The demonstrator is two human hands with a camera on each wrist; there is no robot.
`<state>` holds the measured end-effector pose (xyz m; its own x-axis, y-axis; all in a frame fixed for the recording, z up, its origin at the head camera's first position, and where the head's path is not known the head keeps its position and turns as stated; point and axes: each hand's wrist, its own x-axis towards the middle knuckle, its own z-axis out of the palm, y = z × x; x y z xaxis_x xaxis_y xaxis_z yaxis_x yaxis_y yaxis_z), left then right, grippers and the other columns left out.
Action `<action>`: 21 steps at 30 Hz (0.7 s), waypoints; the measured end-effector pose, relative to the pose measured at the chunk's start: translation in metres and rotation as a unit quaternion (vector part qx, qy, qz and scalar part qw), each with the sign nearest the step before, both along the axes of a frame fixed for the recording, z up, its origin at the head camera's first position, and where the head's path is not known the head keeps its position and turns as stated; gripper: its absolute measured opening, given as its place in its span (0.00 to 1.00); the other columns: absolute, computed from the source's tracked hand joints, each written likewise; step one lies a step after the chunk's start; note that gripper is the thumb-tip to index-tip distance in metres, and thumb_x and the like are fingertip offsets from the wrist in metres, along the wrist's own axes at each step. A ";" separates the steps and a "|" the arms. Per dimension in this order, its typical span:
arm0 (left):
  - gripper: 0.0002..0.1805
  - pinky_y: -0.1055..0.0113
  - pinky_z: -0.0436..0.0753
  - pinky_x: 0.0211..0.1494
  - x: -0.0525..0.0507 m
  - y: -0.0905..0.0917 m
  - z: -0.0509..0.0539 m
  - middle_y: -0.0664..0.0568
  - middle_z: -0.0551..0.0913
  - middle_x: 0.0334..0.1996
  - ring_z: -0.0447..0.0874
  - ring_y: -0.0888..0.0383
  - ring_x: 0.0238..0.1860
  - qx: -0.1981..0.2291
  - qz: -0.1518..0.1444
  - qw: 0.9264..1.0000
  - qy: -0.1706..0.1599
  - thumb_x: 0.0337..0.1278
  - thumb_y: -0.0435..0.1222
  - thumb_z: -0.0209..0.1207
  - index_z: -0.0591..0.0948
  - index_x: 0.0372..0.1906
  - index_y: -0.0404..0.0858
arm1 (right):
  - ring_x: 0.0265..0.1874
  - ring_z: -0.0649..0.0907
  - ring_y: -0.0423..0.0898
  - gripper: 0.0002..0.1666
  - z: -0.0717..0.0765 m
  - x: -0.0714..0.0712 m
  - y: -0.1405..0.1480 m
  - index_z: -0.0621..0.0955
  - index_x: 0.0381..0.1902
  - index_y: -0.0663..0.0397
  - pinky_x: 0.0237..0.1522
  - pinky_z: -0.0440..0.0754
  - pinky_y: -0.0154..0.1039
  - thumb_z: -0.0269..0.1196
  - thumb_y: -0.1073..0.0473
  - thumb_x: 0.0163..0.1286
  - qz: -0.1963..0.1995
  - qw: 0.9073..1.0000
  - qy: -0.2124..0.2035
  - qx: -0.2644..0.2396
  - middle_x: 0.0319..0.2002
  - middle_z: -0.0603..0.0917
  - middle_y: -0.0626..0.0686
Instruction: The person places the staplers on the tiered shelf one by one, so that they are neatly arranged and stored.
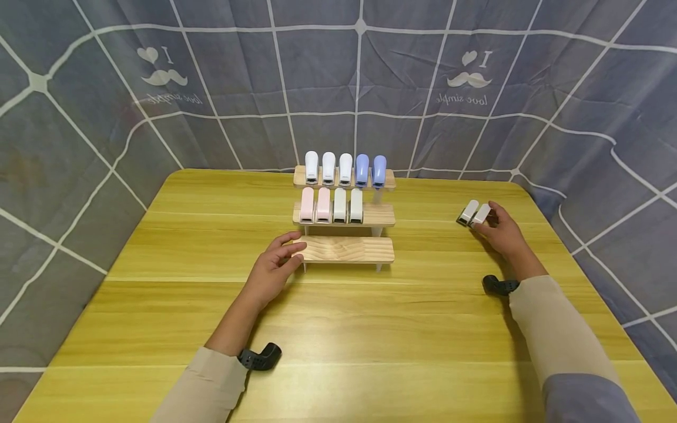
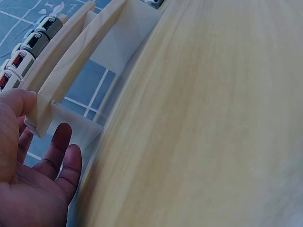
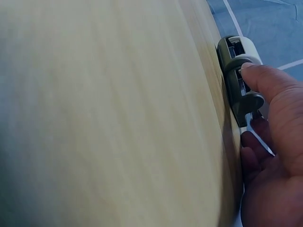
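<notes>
My left hand (image 1: 270, 270) holds the left end of the lowest board of a three-tier wooden display stand (image 1: 344, 250). In the left wrist view its thumb (image 2: 19, 100) lies against the board's end, and the other fingers are spread below and behind. Over at the right of the table, my right hand (image 1: 505, 235) pinches a small white-topped stapler (image 1: 481, 214) between thumb and fingers. Right beside that one stands a second white-topped stapler (image 1: 469, 210). Dark grey bases of both show in the right wrist view, the thumb (image 3: 260, 78) pressing the nearer one.
On the top tier stand several white staplers (image 1: 328, 166) and two blue staplers (image 1: 362, 168). The middle tier carries two pink staplers (image 1: 307, 202) and two white-topped staplers (image 1: 340, 204) at its left. A grey checked cloth (image 1: 317, 70) hangs behind the wooden table (image 1: 370, 341).
</notes>
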<state>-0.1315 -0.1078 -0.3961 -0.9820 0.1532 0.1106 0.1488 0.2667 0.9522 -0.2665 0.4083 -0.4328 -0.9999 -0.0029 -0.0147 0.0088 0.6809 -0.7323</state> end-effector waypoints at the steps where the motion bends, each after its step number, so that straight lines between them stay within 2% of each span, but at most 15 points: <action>1: 0.16 0.49 0.67 0.66 0.000 0.000 0.000 0.39 0.67 0.69 0.65 0.43 0.69 0.000 0.000 1.000 0.000 0.70 0.28 0.55 0.79 0.58 0.23 | 0.69 0.61 0.72 0.50 0.000 0.000 -0.001 0.42 0.78 0.65 0.66 0.58 0.64 0.59 0.55 0.75 -0.002 1.000 0.001 0.001 0.68 0.61 0.76; 8: 0.17 0.49 0.67 0.66 -0.001 0.000 -0.001 0.39 0.67 0.69 0.65 0.43 0.69 0.005 -0.004 1.000 0.000 0.70 0.28 0.55 0.78 0.58 0.23 | 0.69 0.61 0.71 0.51 -0.002 0.000 -0.005 0.42 0.79 0.62 0.67 0.58 0.63 0.59 0.52 0.75 -0.029 1.000 0.002 -0.004 0.69 0.62 0.75; 15: 0.17 0.50 0.67 0.66 -0.001 0.000 -0.001 0.40 0.67 0.70 0.65 0.44 0.69 0.006 -0.004 1.000 0.000 0.70 0.28 0.55 0.78 0.58 0.23 | 0.71 0.57 0.69 0.52 -0.005 0.000 -0.007 0.41 0.80 0.58 0.68 0.56 0.63 0.59 0.49 0.75 -0.040 0.999 0.001 -0.032 0.71 0.60 0.74; 21: 0.17 0.50 0.67 0.65 -0.001 0.000 -0.001 0.41 0.67 0.70 0.66 0.44 0.69 0.003 -0.003 1.000 -0.002 0.70 0.28 0.55 0.78 0.58 0.23 | 0.71 0.59 0.69 0.51 -0.006 0.002 -0.009 0.42 0.80 0.60 0.69 0.56 0.61 0.59 0.50 0.75 -0.047 0.998 0.010 -0.032 0.70 0.60 0.74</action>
